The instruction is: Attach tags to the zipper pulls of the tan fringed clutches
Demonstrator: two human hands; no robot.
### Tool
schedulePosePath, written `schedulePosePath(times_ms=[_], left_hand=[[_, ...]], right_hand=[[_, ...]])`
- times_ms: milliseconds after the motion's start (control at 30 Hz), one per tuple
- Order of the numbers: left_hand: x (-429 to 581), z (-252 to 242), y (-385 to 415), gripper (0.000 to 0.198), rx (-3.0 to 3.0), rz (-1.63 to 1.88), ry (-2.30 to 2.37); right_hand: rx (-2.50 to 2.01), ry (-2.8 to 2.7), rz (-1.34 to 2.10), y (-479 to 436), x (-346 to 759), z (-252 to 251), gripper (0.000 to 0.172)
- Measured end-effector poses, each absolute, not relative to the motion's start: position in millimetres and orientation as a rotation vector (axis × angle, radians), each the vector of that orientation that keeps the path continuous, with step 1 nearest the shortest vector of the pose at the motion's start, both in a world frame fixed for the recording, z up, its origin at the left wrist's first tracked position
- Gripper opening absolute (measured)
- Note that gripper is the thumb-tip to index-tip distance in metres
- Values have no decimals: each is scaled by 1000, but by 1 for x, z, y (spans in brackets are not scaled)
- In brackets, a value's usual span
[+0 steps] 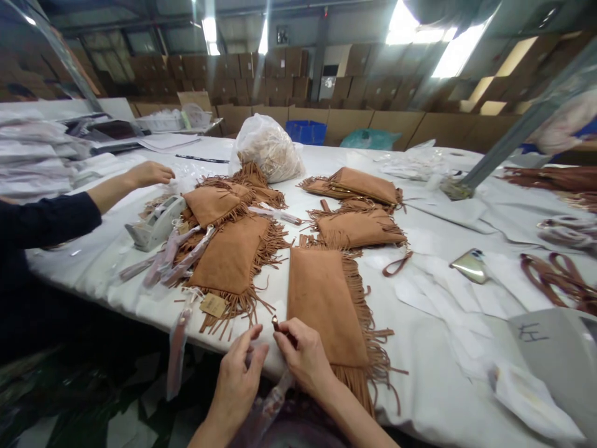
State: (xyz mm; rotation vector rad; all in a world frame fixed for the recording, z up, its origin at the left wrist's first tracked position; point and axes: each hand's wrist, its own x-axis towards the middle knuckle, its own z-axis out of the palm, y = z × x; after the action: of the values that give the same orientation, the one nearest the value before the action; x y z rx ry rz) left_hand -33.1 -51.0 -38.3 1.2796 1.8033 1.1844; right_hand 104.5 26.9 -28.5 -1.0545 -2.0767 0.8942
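Note:
My right hand [303, 351] pinches a brown leather strap near its small metal clasp [275, 322], at the table's front edge. A clear plastic sleeve [275, 401] hangs below that hand; whether the strap runs into it is hidden. Just left of it, my left hand [240, 367] is open, thumb and fingers curved apart with nothing visible between them. A tan fringed leather bag [321, 305] lies flat beside my right hand. Further left lies another fringed bag [233, 255] with a cardboard tag [213, 305] and a plastic-sleeved strap [178, 348] hanging over the edge.
A co-worker's arm [116, 186] reaches in from the left, near a tape dispenser [158, 224]. More fringed bags [359, 227] lie behind. A stuffed plastic bag [268, 149] stands at the back. To the right are a phone [470, 266], loose straps [555, 280] and a grey box [557, 348].

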Motion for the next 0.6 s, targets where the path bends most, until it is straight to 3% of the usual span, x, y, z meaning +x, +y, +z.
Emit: schedulePosePath(times_ms=[167,300,367,467,600], left_hand=[[-7,-61,-19,37,1484,1164,1621],[1,-90,-13,35,1601,1184,1672],[4,-96,-16,33,1657,1176,1627],[12,-91,-22,33,1632,1114,1540],[25,-79,-27,37,1554,975,1449]], right_hand=[[-1055,-2057,763,11,128,-33,22],[-1270,-2109,366,0,170,-36,25],[-1456,-2076,169,-7,191,-40,37],[-1516,-2174,145,-15,219,-51,52],[-1590,-2165,-47,-16,278,-49,43]])
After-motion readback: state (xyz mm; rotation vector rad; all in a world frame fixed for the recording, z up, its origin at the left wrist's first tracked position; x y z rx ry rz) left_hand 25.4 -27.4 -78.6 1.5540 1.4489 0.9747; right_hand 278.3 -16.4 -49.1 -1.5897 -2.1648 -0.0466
